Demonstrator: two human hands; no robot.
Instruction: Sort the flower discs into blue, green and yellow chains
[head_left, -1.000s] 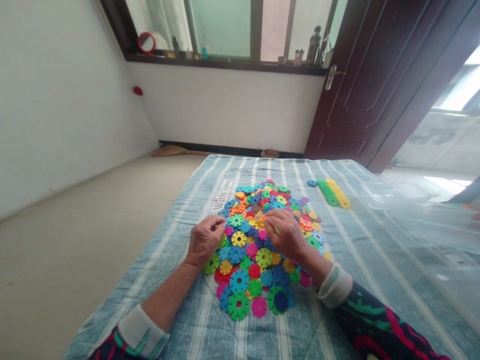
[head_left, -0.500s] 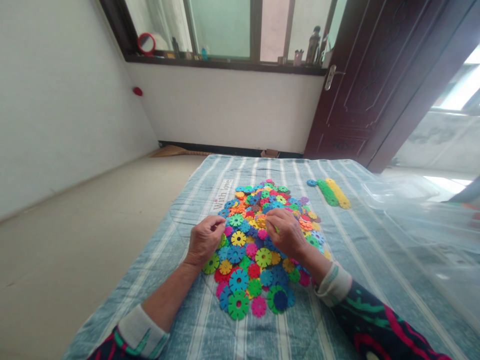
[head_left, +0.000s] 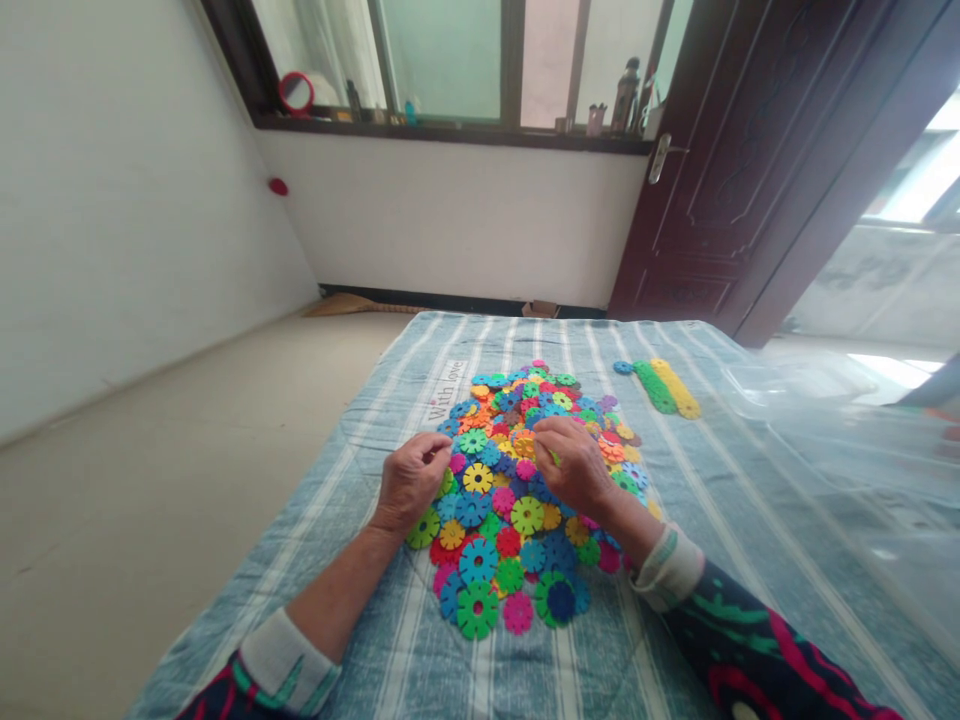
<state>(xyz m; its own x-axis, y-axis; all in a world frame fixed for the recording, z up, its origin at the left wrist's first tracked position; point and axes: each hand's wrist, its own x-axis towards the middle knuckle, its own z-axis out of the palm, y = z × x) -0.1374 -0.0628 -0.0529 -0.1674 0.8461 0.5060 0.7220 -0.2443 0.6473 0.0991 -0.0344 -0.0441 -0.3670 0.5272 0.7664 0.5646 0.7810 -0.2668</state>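
Observation:
A pile of colourful snowflake-shaped plastic discs (head_left: 525, 480) lies spread on a blue striped blanket (head_left: 420, 640). My left hand (head_left: 409, 482) rests at the pile's left edge with its fingers curled inward; a green disc peeks out beside it. My right hand (head_left: 574, 462) lies on the middle of the pile, fingers closed, with a bit of green showing under the fingertips. What each hand holds, if anything, is hidden.
A joined row of green and yellow discs (head_left: 666, 386) lies at the blanket's far right. Clear plastic sheeting (head_left: 840, 440) covers the right side. Bare floor (head_left: 150, 470) is to the left, a dark wooden door (head_left: 735, 180) and a window sill with bottles (head_left: 465, 120) beyond.
Both hands stay in almost the same place; my right hand's fingers shift slightly on the pile. The view has tilted a little.

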